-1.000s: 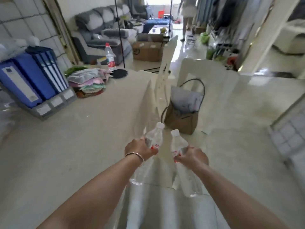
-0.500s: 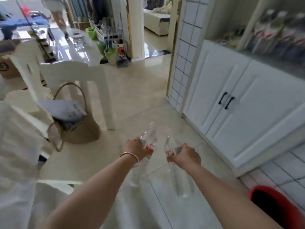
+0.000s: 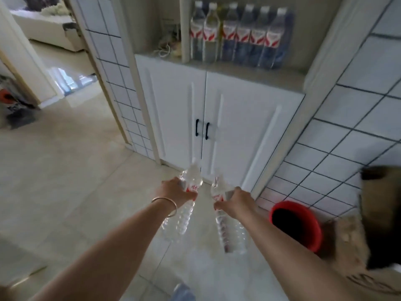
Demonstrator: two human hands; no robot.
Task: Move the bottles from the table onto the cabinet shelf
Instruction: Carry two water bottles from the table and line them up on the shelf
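Note:
My left hand [image 3: 176, 191] grips a clear water bottle [image 3: 184, 205] with a red label around its upper body. My right hand [image 3: 236, 200] holds a second clear bottle [image 3: 227, 227] the same way. Both bottles are held low, side by side, caps pointing away from me towards the white cabinet doors [image 3: 217, 118]. Above the doors is the open cabinet shelf [image 3: 249, 69]. Several red-labelled bottles [image 3: 238, 35] stand upright in a row at its back. The table is out of view.
A red bucket [image 3: 297, 224] stands on the floor to the right of my right arm, against the tiled wall [image 3: 347, 137]. A brown cardboard box [image 3: 379, 213] is at the far right. A doorway [image 3: 54, 61] opens on the left. Some cord lies on the shelf's left part [image 3: 165, 51].
The view has swung right from the table and chair to face the cabinet straight on. Both hands still hold their bottles in the same low position. The cabinet is now closer.

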